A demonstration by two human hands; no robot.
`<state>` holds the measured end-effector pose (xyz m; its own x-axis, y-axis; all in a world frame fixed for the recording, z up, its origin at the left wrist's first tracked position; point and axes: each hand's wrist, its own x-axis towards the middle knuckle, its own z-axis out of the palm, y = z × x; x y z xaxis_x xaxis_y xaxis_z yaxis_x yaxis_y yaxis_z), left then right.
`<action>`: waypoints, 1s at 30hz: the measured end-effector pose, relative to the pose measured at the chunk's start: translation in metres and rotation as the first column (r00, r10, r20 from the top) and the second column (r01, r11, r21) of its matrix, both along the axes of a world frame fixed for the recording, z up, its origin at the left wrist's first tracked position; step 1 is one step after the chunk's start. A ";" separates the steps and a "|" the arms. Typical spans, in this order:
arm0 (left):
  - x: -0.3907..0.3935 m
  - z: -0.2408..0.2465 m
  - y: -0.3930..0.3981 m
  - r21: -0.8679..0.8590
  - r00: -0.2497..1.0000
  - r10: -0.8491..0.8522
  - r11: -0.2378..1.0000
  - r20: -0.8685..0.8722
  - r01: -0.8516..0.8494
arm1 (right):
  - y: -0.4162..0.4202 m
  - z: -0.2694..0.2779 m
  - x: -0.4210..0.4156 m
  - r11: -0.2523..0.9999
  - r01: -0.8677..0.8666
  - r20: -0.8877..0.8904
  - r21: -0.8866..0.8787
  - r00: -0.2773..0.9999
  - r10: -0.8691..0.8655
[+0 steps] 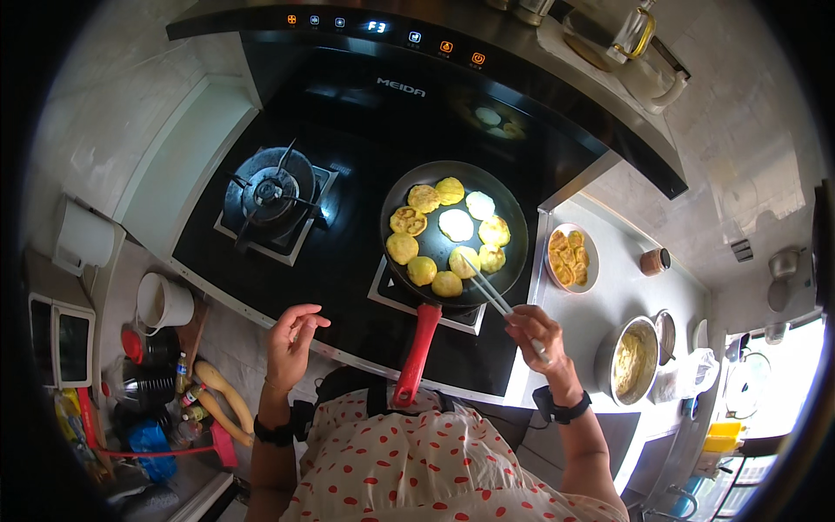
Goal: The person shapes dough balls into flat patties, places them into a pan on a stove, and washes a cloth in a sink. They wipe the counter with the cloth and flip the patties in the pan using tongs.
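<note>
A dark frying pan (427, 251) with a red handle (419, 352) sits on the right burner of the black gas hob. Several round yellow cakes (402, 248) lie in it, mostly in a ring, with one pale cake (456, 225) near the middle under a bright glare. My right hand (536, 334) grips a pair of light-coloured chopsticks (489, 290), whose tips reach a cake (464, 261) at the lower right of the ring. To the left of the handle, my left hand (297, 344) hovers by the hob's front edge, holding nothing, its fingers partly curled and apart.
An unused burner (269, 189) is at left. On the right counter are a plate (592, 258) of browned cakes, a spice jar (655, 261) and a metal bowl (610, 362) of yellow batter. A range hood (548, 94) overhangs the back. Bottles and gourds (225, 398) crowd the lower left.
</note>
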<state>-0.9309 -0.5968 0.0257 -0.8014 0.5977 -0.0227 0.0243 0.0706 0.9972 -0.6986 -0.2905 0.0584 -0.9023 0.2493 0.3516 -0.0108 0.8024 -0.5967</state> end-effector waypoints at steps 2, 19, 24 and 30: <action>0.001 0.000 0.003 -0.011 1.000 -0.001 1.000 0.002 0.001 | -0.002 -0.006 -0.006 0.971 -0.070 0.000 0.228 0.997 0.072; 0.002 0.004 0.008 -0.035 1.000 -0.011 0.999 -0.019 0.010 | -0.015 -0.037 -0.007 0.834 0.265 -0.264 -0.484 0.864 -0.428; 0.001 0.006 0.008 -0.029 1.000 -0.006 1.000 -0.026 0.005 | -0.005 -0.044 -0.011 0.492 0.221 -0.199 -0.842 0.720 -0.665; 0.000 0.003 0.000 -0.019 1.000 0.008 1.000 -0.029 -0.009 | -0.003 -0.047 0.012 0.375 0.247 -0.125 -0.893 0.666 -0.735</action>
